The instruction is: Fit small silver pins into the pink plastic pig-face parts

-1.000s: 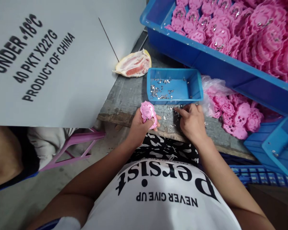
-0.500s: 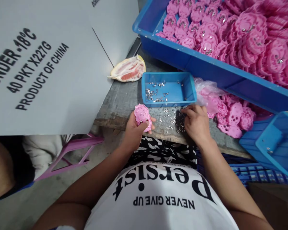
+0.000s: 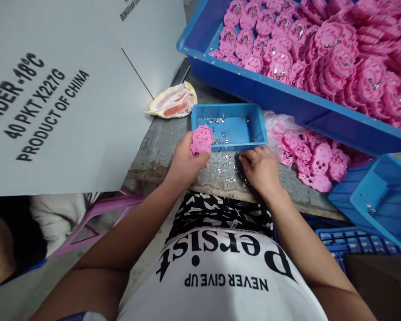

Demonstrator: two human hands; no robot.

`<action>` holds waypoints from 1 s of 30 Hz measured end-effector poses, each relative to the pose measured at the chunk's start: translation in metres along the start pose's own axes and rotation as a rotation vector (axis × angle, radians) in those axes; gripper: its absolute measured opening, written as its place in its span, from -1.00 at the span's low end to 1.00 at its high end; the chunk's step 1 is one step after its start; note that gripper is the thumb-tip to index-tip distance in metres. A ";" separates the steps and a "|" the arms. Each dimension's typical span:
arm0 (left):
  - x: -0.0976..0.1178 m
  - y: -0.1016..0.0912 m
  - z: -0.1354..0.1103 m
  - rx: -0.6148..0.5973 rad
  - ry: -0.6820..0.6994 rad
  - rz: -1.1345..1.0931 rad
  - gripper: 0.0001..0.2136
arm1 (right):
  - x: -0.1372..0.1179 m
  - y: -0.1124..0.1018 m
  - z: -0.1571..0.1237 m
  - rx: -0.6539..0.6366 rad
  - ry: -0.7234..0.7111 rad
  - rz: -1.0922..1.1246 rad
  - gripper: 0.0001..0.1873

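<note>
My left hand (image 3: 186, 161) is closed round a pink plastic part (image 3: 202, 140) with a moulded face-like shape, thumb across its lower end. It is held over the front left corner of a small blue bin (image 3: 232, 146), which has small metal pieces scattered inside. My right hand (image 3: 262, 170) is at the table just in front of that bin, fingers curled and thumb close to the index finger. Whatever is between those fingertips is too small to make out. Loose small metal pieces (image 3: 231, 169) lie on the table beside and below it.
A large blue crate (image 3: 263, 82) full of pink parts stands behind. Pink parts (image 3: 321, 160) and a clear plastic bag (image 3: 277, 122) lie right of the bin, near another blue bin (image 3: 370, 200). At left are a fruit wedge (image 3: 173, 103) and a big white carton (image 3: 70, 111).
My left hand has lifted the pink part forward, from the table edge to the small bin's corner. My right hand remains by the loose metal pieces. The view has shifted slightly.
</note>
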State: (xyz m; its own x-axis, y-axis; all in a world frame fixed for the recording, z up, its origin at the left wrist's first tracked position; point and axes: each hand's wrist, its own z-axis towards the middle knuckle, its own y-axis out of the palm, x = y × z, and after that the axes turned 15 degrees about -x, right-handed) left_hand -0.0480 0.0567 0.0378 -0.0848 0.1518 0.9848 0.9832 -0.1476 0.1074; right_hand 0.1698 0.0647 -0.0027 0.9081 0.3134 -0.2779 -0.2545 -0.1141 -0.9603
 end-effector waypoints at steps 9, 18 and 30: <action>0.008 0.012 -0.023 0.126 0.092 -0.168 -0.65 | -0.014 0.006 0.010 -0.035 -0.041 -0.193 -0.72; -0.009 0.042 -0.046 -0.038 -0.070 -0.234 -0.72 | -0.023 -0.017 -0.028 0.087 -0.106 0.487 -0.85; -0.011 0.063 -0.046 -0.158 -0.186 -0.512 -0.70 | -0.041 -0.020 -0.051 0.100 -0.183 0.747 -0.84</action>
State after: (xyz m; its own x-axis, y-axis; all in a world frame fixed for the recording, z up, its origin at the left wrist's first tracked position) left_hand 0.0070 0.0004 0.0404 -0.5009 0.4096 0.7625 0.7867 -0.1518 0.5983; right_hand 0.1546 0.0064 0.0292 0.4165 0.3380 -0.8440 -0.8146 -0.2736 -0.5115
